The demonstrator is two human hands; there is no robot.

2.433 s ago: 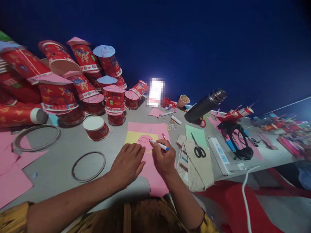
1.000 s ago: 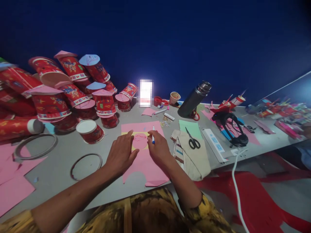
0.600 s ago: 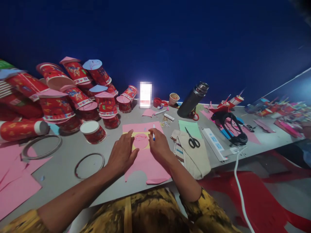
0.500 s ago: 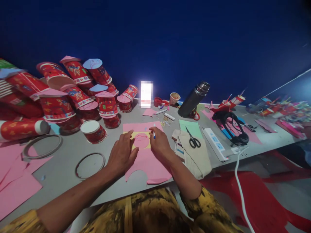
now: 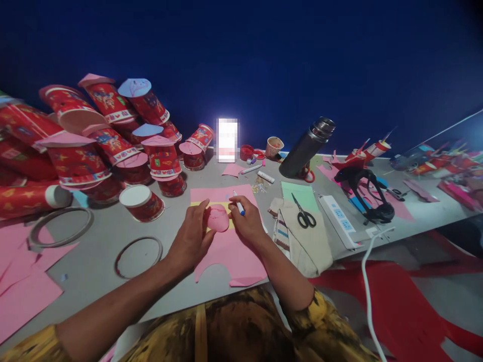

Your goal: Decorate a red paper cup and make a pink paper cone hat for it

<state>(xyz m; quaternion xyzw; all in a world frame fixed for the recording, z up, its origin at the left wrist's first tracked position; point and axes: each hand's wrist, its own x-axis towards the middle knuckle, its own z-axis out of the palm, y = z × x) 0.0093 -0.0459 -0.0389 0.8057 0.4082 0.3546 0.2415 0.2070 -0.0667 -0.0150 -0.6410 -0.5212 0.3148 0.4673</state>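
Just above the yellow strip (image 5: 207, 229) is a pink paper disc (image 5: 219, 219) with a dark line drawing on it. My left hand (image 5: 191, 232) grips the disc's left edge between thumb and fingers. At its right side, my right hand (image 5: 247, 220) is closed round a white marker with a blue end (image 5: 240, 207), its fingertips close to the disc; whether they touch it I cannot tell. Under both hands lies a larger pink paper sheet (image 5: 234, 256) with a rounded cut in its near edge.
Decorated red paper cups (image 5: 166, 158) are stacked at left, near two grey rings (image 5: 138, 257). Scissors (image 5: 304, 213) lie on a cloth bag (image 5: 302, 251) at right, beside a power strip (image 5: 339, 221). A black flask (image 5: 307, 148) and glue stick (image 5: 266, 177) are further back.
The pink disc lay flat on the yellow strip and now looks raised and tilted, held by my left hand. My right hand has turned slightly, showing more of the marker. The view has shifted a little.
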